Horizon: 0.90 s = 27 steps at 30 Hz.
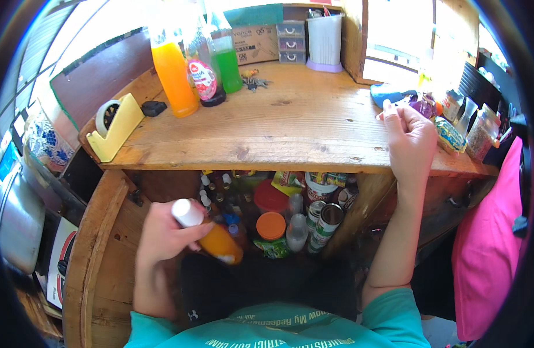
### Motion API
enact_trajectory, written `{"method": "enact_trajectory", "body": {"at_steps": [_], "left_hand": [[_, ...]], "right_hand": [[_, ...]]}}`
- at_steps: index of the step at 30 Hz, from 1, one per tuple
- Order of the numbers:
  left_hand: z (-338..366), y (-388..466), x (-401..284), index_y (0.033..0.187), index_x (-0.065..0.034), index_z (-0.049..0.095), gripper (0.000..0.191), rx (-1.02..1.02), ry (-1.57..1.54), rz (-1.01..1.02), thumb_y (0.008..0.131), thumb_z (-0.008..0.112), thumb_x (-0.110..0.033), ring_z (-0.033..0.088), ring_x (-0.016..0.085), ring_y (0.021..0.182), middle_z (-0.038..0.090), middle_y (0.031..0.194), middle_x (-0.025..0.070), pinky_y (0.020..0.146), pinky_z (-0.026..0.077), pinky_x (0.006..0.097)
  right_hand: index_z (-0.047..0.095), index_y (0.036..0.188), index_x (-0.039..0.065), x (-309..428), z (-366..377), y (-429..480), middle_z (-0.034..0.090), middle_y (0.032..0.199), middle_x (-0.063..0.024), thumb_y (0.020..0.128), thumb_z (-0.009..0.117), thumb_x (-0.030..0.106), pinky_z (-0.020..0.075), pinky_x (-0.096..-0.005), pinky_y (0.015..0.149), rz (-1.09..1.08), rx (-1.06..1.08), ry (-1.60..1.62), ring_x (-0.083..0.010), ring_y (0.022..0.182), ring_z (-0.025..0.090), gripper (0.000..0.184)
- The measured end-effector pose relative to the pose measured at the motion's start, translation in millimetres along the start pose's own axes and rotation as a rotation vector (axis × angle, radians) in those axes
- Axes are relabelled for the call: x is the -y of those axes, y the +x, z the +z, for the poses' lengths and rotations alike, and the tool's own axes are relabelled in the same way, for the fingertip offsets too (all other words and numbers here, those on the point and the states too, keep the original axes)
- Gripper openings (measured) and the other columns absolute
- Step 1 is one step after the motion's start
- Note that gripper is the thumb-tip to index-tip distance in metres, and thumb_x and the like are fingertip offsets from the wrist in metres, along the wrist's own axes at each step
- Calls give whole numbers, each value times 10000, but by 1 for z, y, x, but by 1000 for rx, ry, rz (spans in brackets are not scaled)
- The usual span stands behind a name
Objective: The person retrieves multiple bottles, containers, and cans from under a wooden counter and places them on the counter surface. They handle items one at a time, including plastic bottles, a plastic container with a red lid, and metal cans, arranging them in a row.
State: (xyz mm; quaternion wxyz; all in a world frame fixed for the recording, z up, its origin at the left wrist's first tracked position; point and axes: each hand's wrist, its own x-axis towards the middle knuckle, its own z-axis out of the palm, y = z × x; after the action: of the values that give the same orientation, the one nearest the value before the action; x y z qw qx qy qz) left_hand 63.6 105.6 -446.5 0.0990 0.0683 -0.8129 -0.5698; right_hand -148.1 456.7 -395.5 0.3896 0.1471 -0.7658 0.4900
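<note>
My left hand [167, 235] is closed around an orange-brown bottle with a white cap [220, 241], tilted, in front of an open cupboard below the counter. Loosely curled, my right hand [408, 139] is over the right part of the wooden counter top [267, 130], near a blue item [388, 95] and a purple packet [423, 105]; whether its fingers hold something small cannot be told. Inside the cupboard stand an orange-lidded container [271, 225], metal cans [325, 226], clear plastic containers [297, 232] and several small white-capped bottles [205, 200].
A yellow tape dispenser [119, 130], bottles of orange liquid [175, 78] and green liquid [228, 65], and a dark-filled bottle [205, 82] stand on the counter's left. Small drawers [291, 42] are at the back. The cupboard's open wooden door [97, 261] is at left; pink cloth [484, 252] hangs right.
</note>
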Motion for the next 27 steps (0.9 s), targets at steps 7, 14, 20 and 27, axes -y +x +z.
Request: {"method": "enact_trajectory", "body": {"at_steps": [7,14,20,27], "left_hand": [[-85,-32,-161,1094,47,718,362,162,184,448,773,818,-90,727,157,609,743,846,133,554,572,235],[-128,60,-270,1216,-45,734,378,-167,418,902,985,736,-345,722,142,859,721,1022,74,749,584,265],[-81,183,-273,1168,7,753,379,-207,584,768,948,753,-302,720,179,767,741,917,122,711,594,306],[-50,263,-244,1136,20,755,329,-297,785,674,945,748,-248,742,185,745,758,900,139,649,598,309]], "right_hand": [[787,920,16,8,-6,1,670,649,-116,871,768,286,514,-398,638,82,99,-187,-259,619,679,275],[789,925,24,12,-5,2,702,707,-131,875,767,303,537,-419,685,101,115,-247,-289,686,707,285],[781,917,6,12,-6,3,682,662,-127,885,752,289,523,-401,665,87,111,-214,-263,650,696,286],[759,859,-16,10,-5,3,602,574,-79,890,737,233,446,-357,569,47,73,-110,-147,537,562,252]]}}
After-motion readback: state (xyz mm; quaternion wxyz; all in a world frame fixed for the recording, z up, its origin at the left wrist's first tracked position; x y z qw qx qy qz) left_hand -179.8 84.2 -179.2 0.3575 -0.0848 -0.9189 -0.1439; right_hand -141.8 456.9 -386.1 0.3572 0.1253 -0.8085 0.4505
